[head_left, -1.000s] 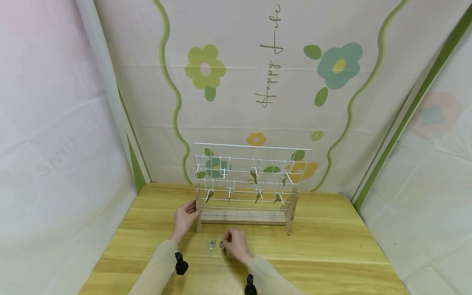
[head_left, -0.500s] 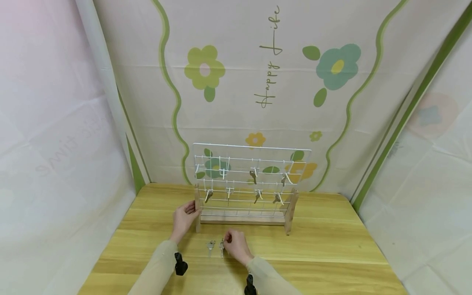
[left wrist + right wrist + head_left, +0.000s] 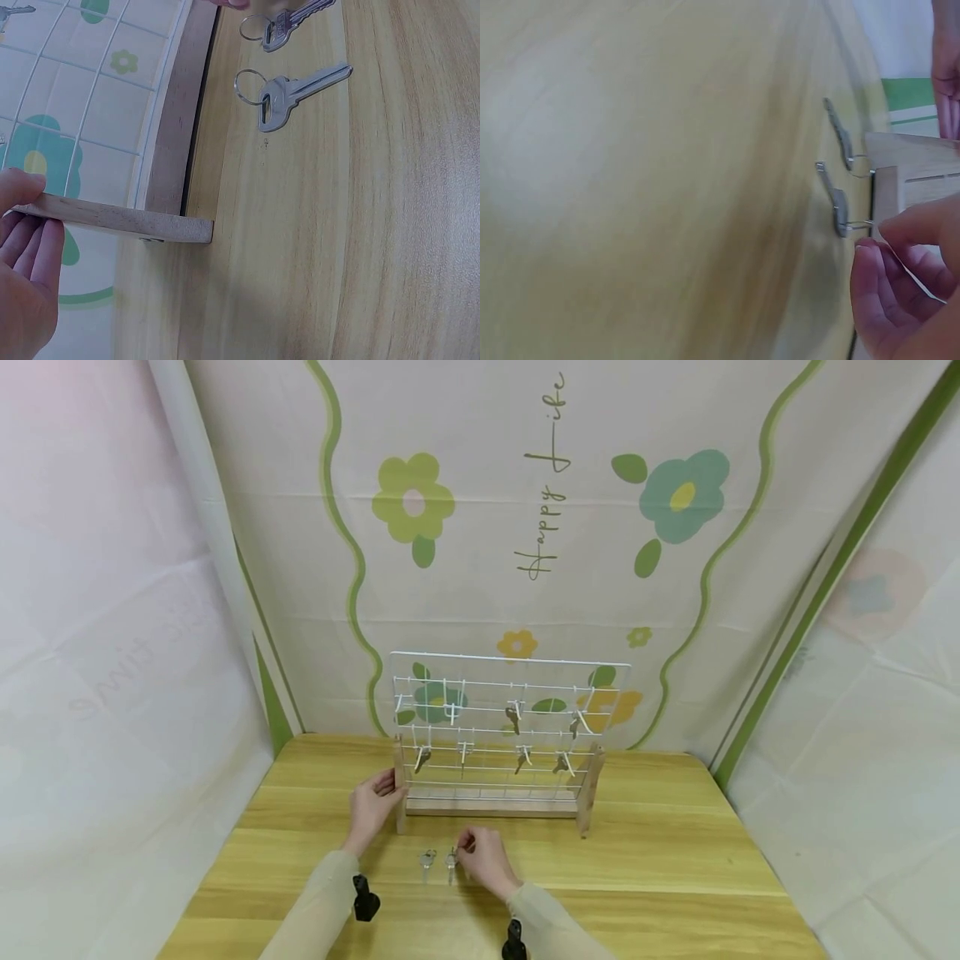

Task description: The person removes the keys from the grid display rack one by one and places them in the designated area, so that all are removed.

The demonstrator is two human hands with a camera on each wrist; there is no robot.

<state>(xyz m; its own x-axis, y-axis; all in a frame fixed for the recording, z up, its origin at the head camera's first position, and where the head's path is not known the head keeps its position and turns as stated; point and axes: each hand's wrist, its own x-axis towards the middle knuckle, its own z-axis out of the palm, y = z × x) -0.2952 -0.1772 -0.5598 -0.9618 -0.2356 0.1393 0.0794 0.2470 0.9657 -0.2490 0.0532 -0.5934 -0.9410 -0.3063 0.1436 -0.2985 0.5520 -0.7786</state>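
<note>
The wire rack (image 3: 495,810) has wooden ends. My left hand (image 3: 371,810) holds its left wooden post, thumb on one face and fingers on the other, as the left wrist view shows at the post (image 3: 127,221). Two silver keys with rings lie in front of the rack, the left key (image 3: 426,862) and the right key (image 3: 451,862). My right hand (image 3: 487,862) is just right of the right key, fingers loosely bent. In the right wrist view its fingertips are close to that key's ring; in the left wrist view they appear apart from it.
Several keys hang from white hooks on the rack, among them a key (image 3: 512,719) in the upper row and a key (image 3: 423,760) in the lower row. A patterned cloth (image 3: 465,568) stands behind the wooden table (image 3: 660,860), with more cloth at both sides.
My right hand has shifted slightly right, opening a small gap from the right key, which now looks flatter on the table. My left hand stays on the post.
</note>
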